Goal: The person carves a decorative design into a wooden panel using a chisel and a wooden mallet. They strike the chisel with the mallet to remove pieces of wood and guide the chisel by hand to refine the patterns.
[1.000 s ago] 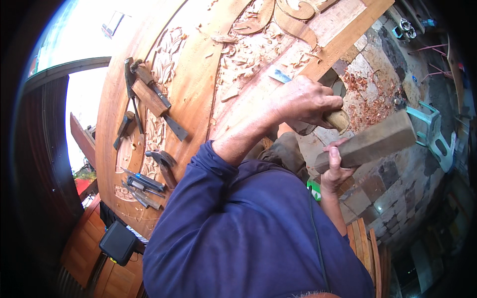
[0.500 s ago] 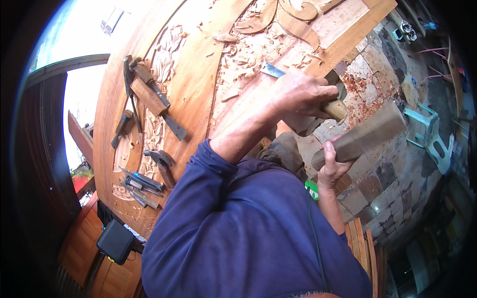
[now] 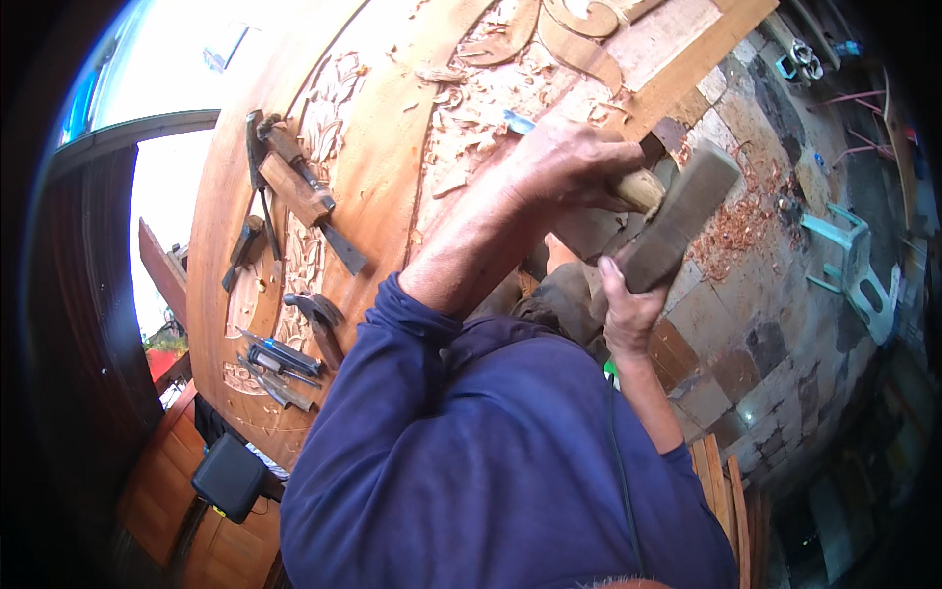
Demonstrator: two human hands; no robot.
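My left hand (image 3: 574, 162) is closed around a chisel (image 3: 642, 191), its wooden handle poking out past my fist. Its bluish blade shows beyond the knuckles, low over the carved wooden panel (image 3: 388, 162); whether the edge touches the wood is hidden. In my right hand (image 3: 633, 312) is a wooden mallet (image 3: 687, 216), a squared block of greyish wood, thumb lying along its side. The mallet's face is at the butt of the chisel handle, touching or very nearly so. Curled wood shavings (image 3: 471, 128) cover the recessed ground beside a raised scroll (image 3: 589, 25).
On the panel's left lie a wood-handled chisel (image 3: 294, 187), a hammer (image 3: 319, 319) and several small tools (image 3: 280, 358). A black case (image 3: 229, 478) is at lower left. A pale green plastic stool (image 3: 854, 265) and reddish shavings (image 3: 736, 231) are on the stone-tiled floor.
The mallet has swung up and left, from apart on the right to the chisel handle's end. My left hand and the chisel have shifted slightly left.
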